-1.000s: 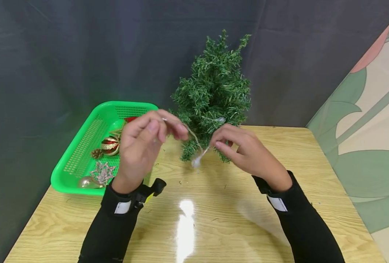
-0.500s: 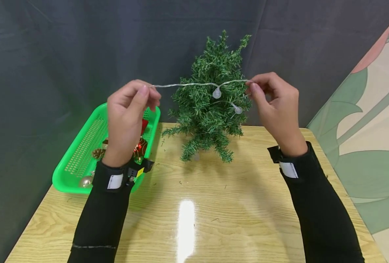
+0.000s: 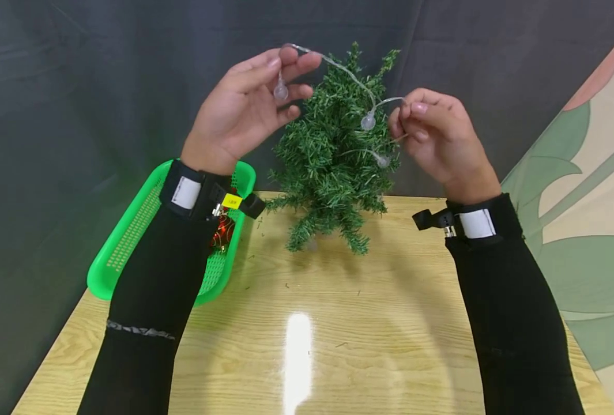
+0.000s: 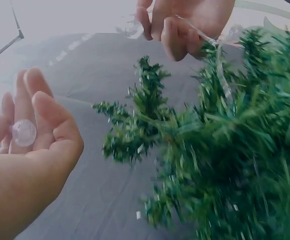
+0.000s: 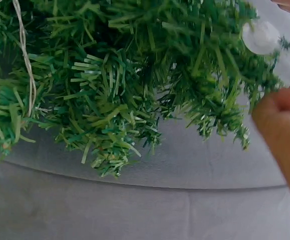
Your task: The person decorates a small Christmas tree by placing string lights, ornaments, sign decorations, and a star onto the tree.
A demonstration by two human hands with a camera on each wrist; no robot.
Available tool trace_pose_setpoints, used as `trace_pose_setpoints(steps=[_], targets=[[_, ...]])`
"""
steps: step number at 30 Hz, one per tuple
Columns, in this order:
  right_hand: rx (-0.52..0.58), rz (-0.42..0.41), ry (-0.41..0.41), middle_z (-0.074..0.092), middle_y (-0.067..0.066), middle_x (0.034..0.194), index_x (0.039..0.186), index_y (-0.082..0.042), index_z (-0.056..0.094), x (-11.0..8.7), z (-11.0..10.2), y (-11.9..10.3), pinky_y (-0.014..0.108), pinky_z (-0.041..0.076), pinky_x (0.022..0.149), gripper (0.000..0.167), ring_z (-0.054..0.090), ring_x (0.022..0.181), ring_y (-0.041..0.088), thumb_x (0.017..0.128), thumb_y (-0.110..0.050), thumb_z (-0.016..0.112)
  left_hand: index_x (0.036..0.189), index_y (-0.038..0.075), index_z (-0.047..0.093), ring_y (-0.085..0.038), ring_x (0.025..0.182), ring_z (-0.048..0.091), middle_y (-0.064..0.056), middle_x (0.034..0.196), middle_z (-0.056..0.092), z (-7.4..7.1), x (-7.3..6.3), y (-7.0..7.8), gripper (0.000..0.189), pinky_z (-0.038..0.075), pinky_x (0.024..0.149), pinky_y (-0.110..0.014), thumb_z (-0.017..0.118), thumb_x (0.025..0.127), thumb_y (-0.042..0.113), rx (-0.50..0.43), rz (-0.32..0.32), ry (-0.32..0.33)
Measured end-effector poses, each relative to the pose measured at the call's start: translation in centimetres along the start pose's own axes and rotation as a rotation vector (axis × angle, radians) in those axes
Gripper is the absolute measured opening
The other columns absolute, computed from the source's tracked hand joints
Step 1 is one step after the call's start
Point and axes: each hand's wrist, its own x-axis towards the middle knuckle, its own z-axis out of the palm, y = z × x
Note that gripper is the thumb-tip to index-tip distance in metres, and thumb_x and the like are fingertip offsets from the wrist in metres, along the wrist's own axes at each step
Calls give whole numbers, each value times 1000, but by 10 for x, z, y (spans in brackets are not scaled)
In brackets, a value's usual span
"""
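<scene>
Before the tree [image 3: 332,144], a light string [image 3: 368,121] droops; at the tree's left, the left hand [image 3: 255,101] pinches it, other fingers spread; at its right, the curled right hand [image 3: 441,135] seemingly pinches it.

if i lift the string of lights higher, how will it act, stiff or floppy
The string of lights is probably floppy: its thin wire bends and sags between the hands. The bulb dangling from that span would likely swing. It may also snag, since more wire emerges from the tree.
</scene>
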Motion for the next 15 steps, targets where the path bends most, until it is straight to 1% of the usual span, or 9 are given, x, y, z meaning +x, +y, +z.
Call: trace_pose_setpoints(steps=[2, 4, 5, 7, 9, 11, 12, 14, 15], targets=[[73, 16, -58, 46, 18, 56, 90, 19, 51, 4, -3, 0, 33, 39, 64, 14, 48, 68, 30, 83, 8, 46, 106, -4, 49, -34, 90, 48, -19, 123, 44, 5, 9, 2, 22, 36, 70, -38, 34, 94, 7, 6, -10, 14], [154, 19, -98, 55, 23, 70, 100, 18, 49, 8, -5, 2, 34, 39, 64, 20, 49, 66, 30, 82, 12, 45, 110, -3, 49, -33, 92, 49, -16, 124, 44, 10, 17, 4, 25, 36, 70, -37, 34, 94, 8, 6, -26, 45], [189, 14, -107, 57, 24, 77, 107, 16, 46, 10, -5, 3, 36, 39, 65, 26, 48, 63, 29, 81, 13, 45, 113, -2, 49, -33, 91, 49, -15, 124, 45, 12, 21, 5, 26, 37, 69, -37, 34, 94, 8, 5, -32, 59], [264, -3, -117, 57, 24, 92, 115, 10, 42, 14, -6, 5, 38, 39, 64, 37, 45, 56, 27, 79, 17, 44, 116, -1, 48, -31, 88, 50, -14, 123, 46, 15, 28, 6, 28, 37, 68, -36, 35, 93, 7, 2, -51, 80], [331, -29, -92, 54, 22, 104, 116, 3, 41, 18, -7, 6, 40, 39, 62, 43, 42, 53, 26, 77, 20, 44, 118, 1, 48, -30, 82, 50, -13, 123, 47, 17, 32, 6, 29, 36, 67, -36, 35, 93, 7, -26, -80, 101], [350, -72, -49, 47, 21, 116, 116, 2, 42, 21, -8, 6, 40, 39, 60, 44, 43, 54, 26, 76, 20, 43, 119, 3, 49, -29, 77, 49, -13, 123, 46, 16, 35, 5, 29, 35, 65, -37, 36, 93, 7, -59, -102, 117], [338, -100, -30, 42, 20, 122, 117, 2, 42, 22, -8, 6, 40, 39, 60, 44, 45, 57, 28, 77, 21, 41, 118, 3, 49, -28, 75, 49, -13, 123, 47, 16, 37, 5, 29, 34, 65, -37, 37, 93, 7, -80, -113, 127], [272, -142, 18, 34, 17, 131, 121, 3, 41, 25, -10, 4, 39, 39, 59, 46, 48, 63, 30, 79, 20, 39, 117, 3, 50, -27, 71, 49, -13, 122, 47, 14, 41, 4, 28, 34, 62, -37, 38, 92, 8, -130, -129, 151], [215, -155, 31, 29, 16, 134, 125, 3, 39, 25, -11, 3, 38, 39, 58, 48, 49, 66, 31, 80, 20, 37, 117, 3, 50, -27, 70, 49, -13, 121, 48, 13, 43, 4, 28, 34, 61, -36, 38, 92, 8, -139, -132, 161]])
